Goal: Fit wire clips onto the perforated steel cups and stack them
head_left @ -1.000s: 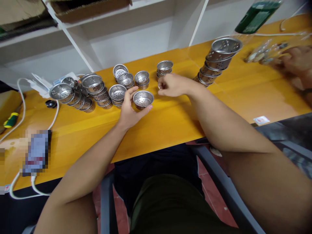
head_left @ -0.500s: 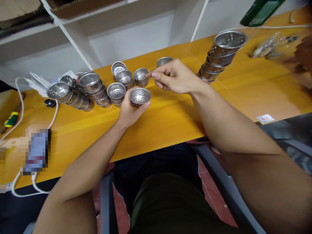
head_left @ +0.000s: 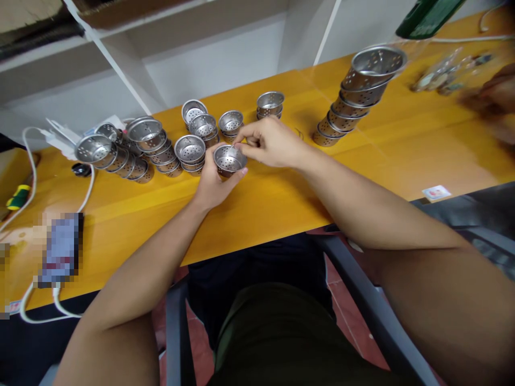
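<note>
My left hand is wrapped round a small perforated steel strainer cup that rests on the orange table. My right hand hovers at the cup's right rim with its fingers pinched together over the opening; what they pinch is too small to make out. Just behind stand small stacks of the same cups and a lone pair of cups.
A leaning tall stack of cups stands at the right, and toppled rows of cups lie at the left. A white cable, a phone and a screwdriver lie at far left. Another person's hand shows at far right.
My right hand rose from the table near the lone cups, then swung left and down to the rim of the cup that my left hand holds. The left hand stayed put.
</note>
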Tool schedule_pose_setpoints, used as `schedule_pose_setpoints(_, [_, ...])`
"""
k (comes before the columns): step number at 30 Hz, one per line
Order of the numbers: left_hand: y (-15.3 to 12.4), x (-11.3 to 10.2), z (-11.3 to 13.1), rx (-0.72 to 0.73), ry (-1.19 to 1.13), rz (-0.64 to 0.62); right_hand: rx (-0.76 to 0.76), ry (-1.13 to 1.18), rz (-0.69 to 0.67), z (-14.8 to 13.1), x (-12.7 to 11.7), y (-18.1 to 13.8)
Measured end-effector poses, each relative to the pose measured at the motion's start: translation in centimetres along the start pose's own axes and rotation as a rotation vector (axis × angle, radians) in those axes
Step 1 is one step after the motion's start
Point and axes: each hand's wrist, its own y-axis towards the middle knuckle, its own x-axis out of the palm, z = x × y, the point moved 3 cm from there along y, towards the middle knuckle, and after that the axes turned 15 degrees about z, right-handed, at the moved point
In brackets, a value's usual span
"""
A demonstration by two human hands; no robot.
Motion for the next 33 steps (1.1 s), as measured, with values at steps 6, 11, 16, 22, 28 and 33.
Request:
schedule_pose_setpoints(6, [-0.2,0.1,0.4,-0.022,0.060,0.014,0.121,-0.037,-0.002,-0.9,0.4,-0.1])
schedule_pose_setpoints(11, [-0.1,0.0,0.8,-0.018,0.060,0.016,0.090,-0.084,0.021,-0.8,0.7,-0.1])
schedule_pose_setpoints(16, [-0.1,0.1,0.8,-0.024,0.046,0.008,0.094,-0.023,0.050,-0.6,1.3,-0.2])
schedule_pose_setpoints(22, [-0.1,0.2,0.8,-0.034,0.058,0.032,0.160,0.123,0.054,0.1,1.8,-0.2])
schedule_pose_setpoints(28, [0.0,0.1,1.2,-0.029,0.075,0.037,0.116,0.097,0.078,0.0,2.0,-0.3])
schedule_pose_setpoints(33, [0.3,-0.1,1.8,-0.007,0.102,0.034,0.171,0.087,0.104,-0.7,2.9,-0.6])
